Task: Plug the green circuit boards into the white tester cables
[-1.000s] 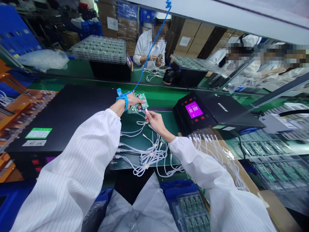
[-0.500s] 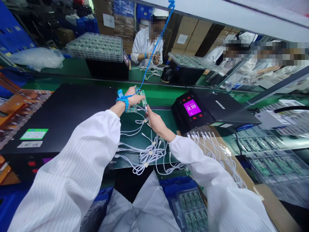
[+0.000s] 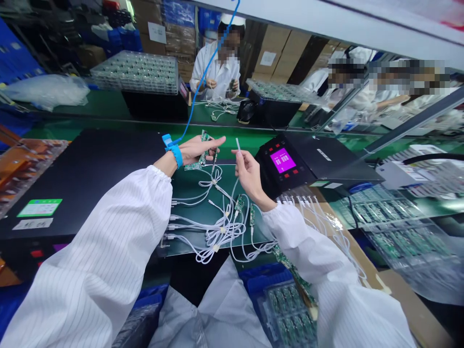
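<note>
My left hand (image 3: 194, 149), with a blue wrist strap (image 3: 175, 153) on it, is closed around green circuit boards (image 3: 205, 137); the fingers partly hide them. Its thumb points right, toward my other hand. My right hand (image 3: 249, 175) pinches a white cable (image 3: 238, 144) near its end, and the tip sticks up above the fingers, apart from the boards. Below both hands lies a tangle of white cables (image 3: 222, 231) on the green mat. Two small circuit boards (image 3: 239, 203) lie among them, close under my right wrist, with cable plugs at their lower ends.
A black box with a lit purple screen (image 3: 283, 160) stands right of my hands, and another black box (image 3: 97, 164) stands left. Trays of circuit boards (image 3: 402, 241) lie at the right. Across the bench a co-worker (image 3: 217, 65) handles small parts. A blue cord (image 3: 199, 82) runs up from my wrist strap.
My right hand has moved right and away from the boards, with the cable end now free in its fingers. My left hand has shifted slightly left, its thumb now stretched out.
</note>
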{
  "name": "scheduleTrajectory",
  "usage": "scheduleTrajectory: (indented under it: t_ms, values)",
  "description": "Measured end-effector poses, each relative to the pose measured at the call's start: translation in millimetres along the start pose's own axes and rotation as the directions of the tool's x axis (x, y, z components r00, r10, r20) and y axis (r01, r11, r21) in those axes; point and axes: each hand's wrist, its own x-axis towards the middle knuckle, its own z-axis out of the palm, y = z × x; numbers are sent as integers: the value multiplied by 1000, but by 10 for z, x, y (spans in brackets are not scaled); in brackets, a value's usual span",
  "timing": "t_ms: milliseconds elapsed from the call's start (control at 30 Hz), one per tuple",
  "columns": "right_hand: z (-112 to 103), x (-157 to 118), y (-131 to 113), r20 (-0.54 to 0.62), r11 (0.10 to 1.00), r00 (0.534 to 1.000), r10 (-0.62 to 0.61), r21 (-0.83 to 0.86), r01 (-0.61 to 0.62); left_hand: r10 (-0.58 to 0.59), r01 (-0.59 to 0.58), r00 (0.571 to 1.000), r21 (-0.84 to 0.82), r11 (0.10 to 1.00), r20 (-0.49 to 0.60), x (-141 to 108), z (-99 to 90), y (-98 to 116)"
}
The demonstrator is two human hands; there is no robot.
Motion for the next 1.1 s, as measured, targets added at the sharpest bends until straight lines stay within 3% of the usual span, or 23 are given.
scheduleTrajectory:
  t_ms: [200, 500, 733, 1100]
  values:
    - [80, 42, -26, -59, 995, 996, -71, 70, 75, -118, 117, 993, -198, 973, 8, 25, 5, 19]
    - [149, 75, -128, -225, 984, 971, -77, 139, 110, -80, 90, 995, -180, 980, 63, -4, 33, 39]
    - [206, 89, -162, -141, 966, 986, -92, 230, 123, -37, 54, 993, -144, 988, 115, -4, 27, 9]
    - [220, 158, -128, -133, 963, 990, -37, 259, 71, 3, 8, 992, -83, 997, 129, -42, 41, 1]
